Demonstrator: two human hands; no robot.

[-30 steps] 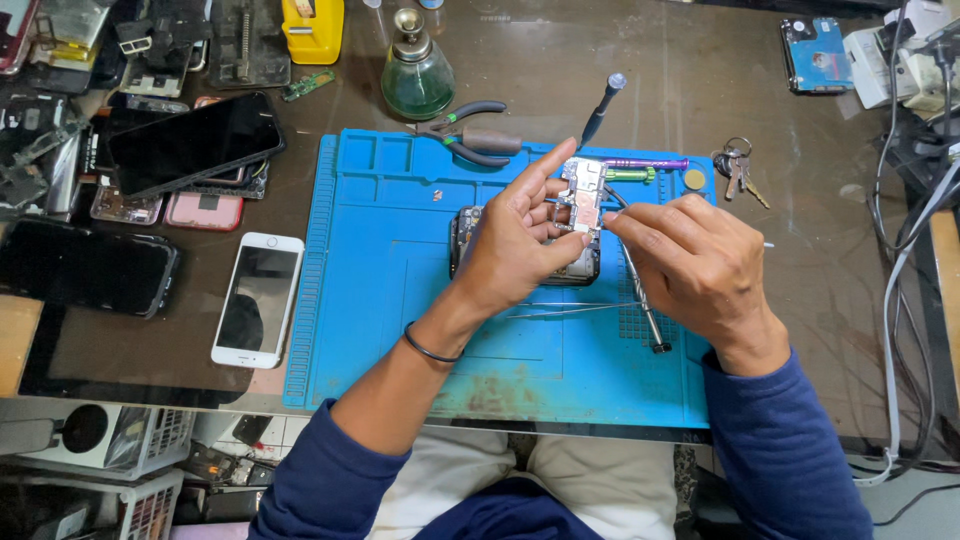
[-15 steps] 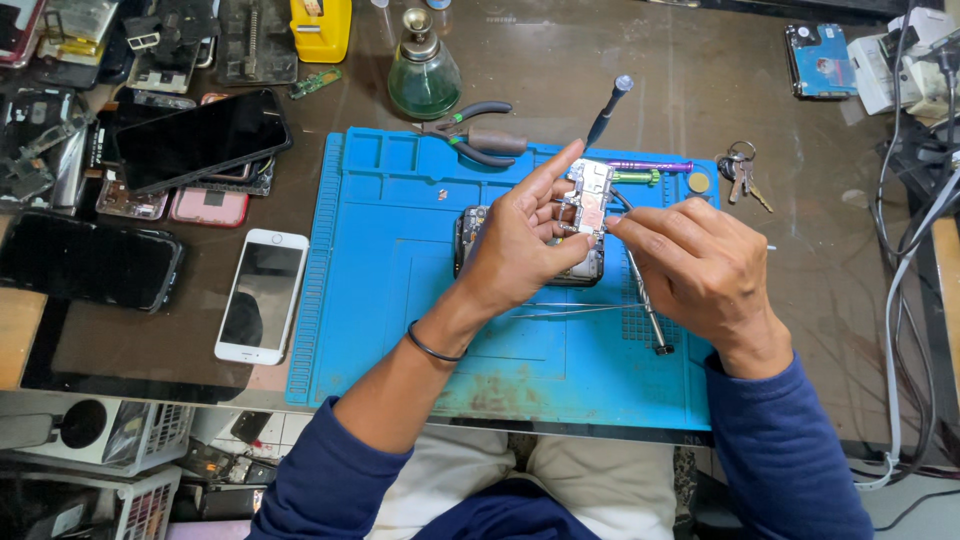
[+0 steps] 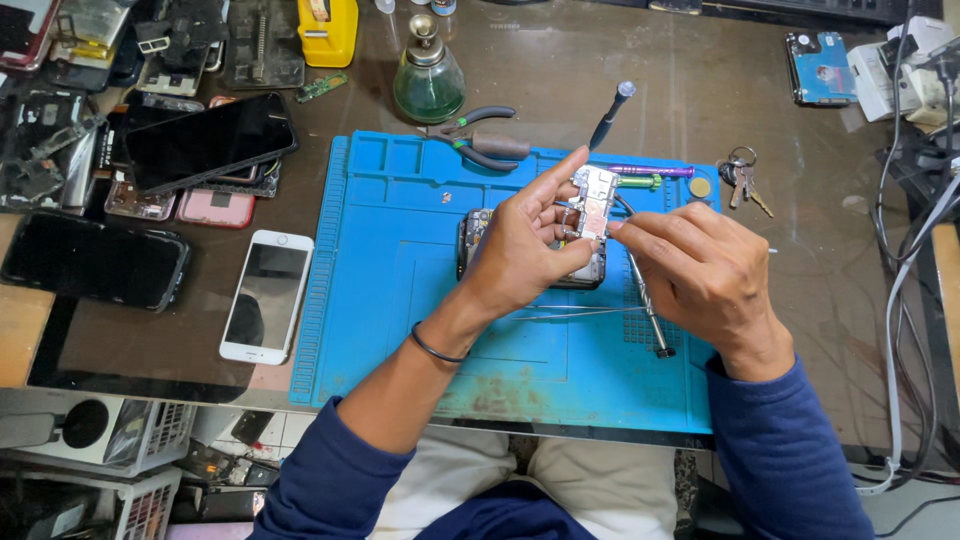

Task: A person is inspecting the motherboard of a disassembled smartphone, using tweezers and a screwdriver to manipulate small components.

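Observation:
My left hand [image 3: 525,245] pinches a small silver circuit board [image 3: 597,197] and holds it up over the blue work mat [image 3: 400,300]. My right hand [image 3: 700,270] touches the board's right edge with its fingertips; whether it holds a thin tool I cannot tell. Under both hands lies an opened phone body [image 3: 478,232], mostly hidden. A thin screwdriver [image 3: 648,310] and a pair of tweezers [image 3: 560,314] rest on the mat below the hands.
Pliers [image 3: 480,140], a green glass bottle [image 3: 428,80] and a black screwdriver [image 3: 612,115] lie behind the mat. A white phone [image 3: 266,296] and several dark phones [image 3: 95,262] sit at the left. Keys [image 3: 742,180] and cables [image 3: 915,200] are at the right.

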